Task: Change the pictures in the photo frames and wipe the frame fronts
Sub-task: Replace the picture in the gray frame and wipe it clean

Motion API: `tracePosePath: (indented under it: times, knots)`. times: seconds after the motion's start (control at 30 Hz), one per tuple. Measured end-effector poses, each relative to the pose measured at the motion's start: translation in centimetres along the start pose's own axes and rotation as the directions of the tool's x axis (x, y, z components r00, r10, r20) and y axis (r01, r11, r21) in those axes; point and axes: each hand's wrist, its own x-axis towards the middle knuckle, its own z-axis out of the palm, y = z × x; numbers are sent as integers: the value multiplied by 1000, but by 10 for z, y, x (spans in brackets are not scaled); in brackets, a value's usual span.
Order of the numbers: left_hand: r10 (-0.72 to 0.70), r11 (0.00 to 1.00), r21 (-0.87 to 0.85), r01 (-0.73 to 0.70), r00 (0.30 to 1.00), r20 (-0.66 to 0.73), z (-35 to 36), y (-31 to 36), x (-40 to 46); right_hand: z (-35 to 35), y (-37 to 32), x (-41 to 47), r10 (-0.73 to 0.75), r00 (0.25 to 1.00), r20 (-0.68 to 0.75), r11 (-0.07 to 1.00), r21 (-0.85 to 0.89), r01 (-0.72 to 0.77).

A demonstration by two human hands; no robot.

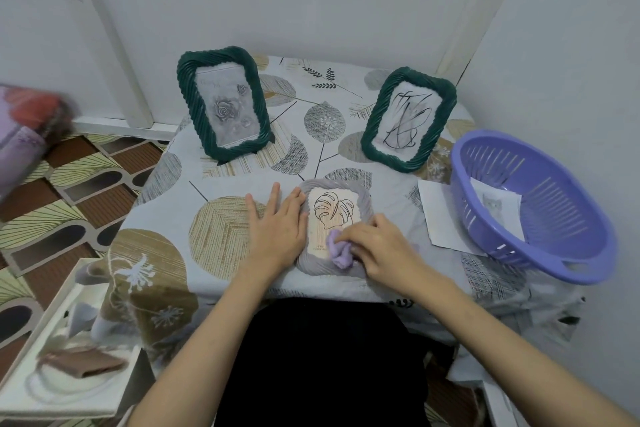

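A grey frame (363,204) lay flat near the front edge of the table (221,184), between the person's two hands. Left hand (277,229) rested palm-down, fingers straight and spread, its fingertips overlapping the frame's left border. Right hand (384,246) had its fingers curled round a bunched lilac cloth (339,250), pressing it on the lower part of the frame front. Leaf line drawing visible under the glazing; its lower right and the frame's lower right border were hidden by cloth and hand. Small print at the picture's bottom was too fine to read.

Two green frames stood upright toward the back edge: the left green frame (225,104) with a pale rose picture, the right green frame (408,118) with black scribbled lines, tilted. Purple basket (533,204) sat at the right edge, leaning; a sheet (498,208) lay inside it, its image faint. Another white sheet (440,211) was partly tucked beneath the basket. A blurred object (24,128) was cut off at the view's left.
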Motion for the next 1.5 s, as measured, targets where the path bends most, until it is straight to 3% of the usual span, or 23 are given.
tracePosePath:
  times: [0.1,0.27,0.4,0.5,0.67,0.8,0.9,1.03,1.23,1.4,1.5]
  knots:
    - [-4,999,-32,4,1000,-2,-2,1,-1,-11,3,-19,-81,993,88,995,65,75]
    - [-7,999,-31,7,1000,-1,-2,1,-1,-15,3,0,87,996,24,994,60,-88]
    - [-8,1000,-27,8,1000,-2,-2,1,0,-10,-9,-13,-1,991,137,989,147,-19]
    - [-1,999,-34,1,1000,8,-2,0,-1,-20,8,-22,4,999,47,995,94,-8]
    - [-1,1000,-31,2,1000,6,-2,0,0,-10,11,20,217,975,-52,975,-30,-219]
    - [-3,999,-33,3,1000,1,-1,0,1,0,4,-7,-15,999,-42,999,-46,13]
    - [7,998,-55,-8,1000,-5,-2,-4,2,-7,15,-21,-112,992,-55,992,-63,108]
    - [14,997,-76,-12,1000,24,-4,-10,5,-7,29,13,-93,979,-181,982,-182,59]
    - [20,998,-63,-19,1000,19,-2,-9,3,12,26,68,146,939,-311,977,-103,-186]
    - [18,994,-105,-14,999,39,-3,-14,5,14,4,23,-96,961,-260,988,-143,60]
    - [22,992,-128,-16,999,46,-3,-16,6,4,17,-2,-160,958,-238,959,-267,94]
